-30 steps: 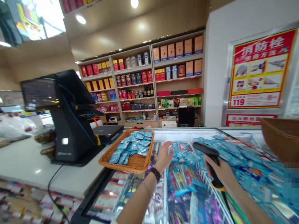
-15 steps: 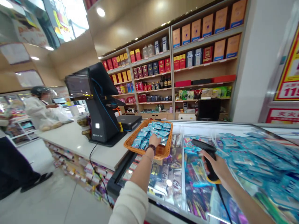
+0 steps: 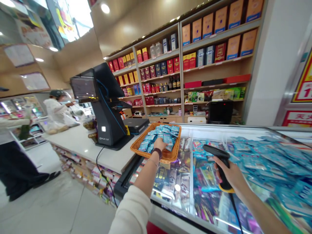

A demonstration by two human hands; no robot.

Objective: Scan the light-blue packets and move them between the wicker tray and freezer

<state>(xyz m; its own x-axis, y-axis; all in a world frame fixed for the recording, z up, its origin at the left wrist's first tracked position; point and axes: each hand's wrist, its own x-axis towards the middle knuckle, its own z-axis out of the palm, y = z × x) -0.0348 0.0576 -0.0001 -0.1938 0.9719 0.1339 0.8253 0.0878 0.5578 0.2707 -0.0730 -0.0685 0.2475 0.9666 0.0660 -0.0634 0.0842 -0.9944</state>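
My left hand (image 3: 159, 144) is down in an orange wicker basket (image 3: 136, 149), its fingers closed at a small blue packet (image 3: 170, 145); the fingertips are partly hidden. Several more blue packets (image 3: 151, 136) are heaped around it. On the right, my right hand (image 3: 227, 169) is wrapped round the handle of a black barcode scanner (image 3: 216, 152) with a yellow base. The scanner's head points left, over the glass top, and its cable hangs down. A large spread of similar blue packets (image 3: 260, 159) lies to the right of the scanner.
The basket rests on a glass-topped freezer (image 3: 192, 195) holding colourful packs. Left of it stand a black checkout terminal (image 3: 107, 117) and a flat black box (image 3: 136, 125) on a white counter (image 3: 117, 159). A person in white (image 3: 55, 110) is beyond. Shelves of boxes (image 3: 158, 70) line the back.
The view has shifted slightly. My left hand remains in the basket, with a blue packet now showing more upright by its fingers. My right hand still holds the scanner.
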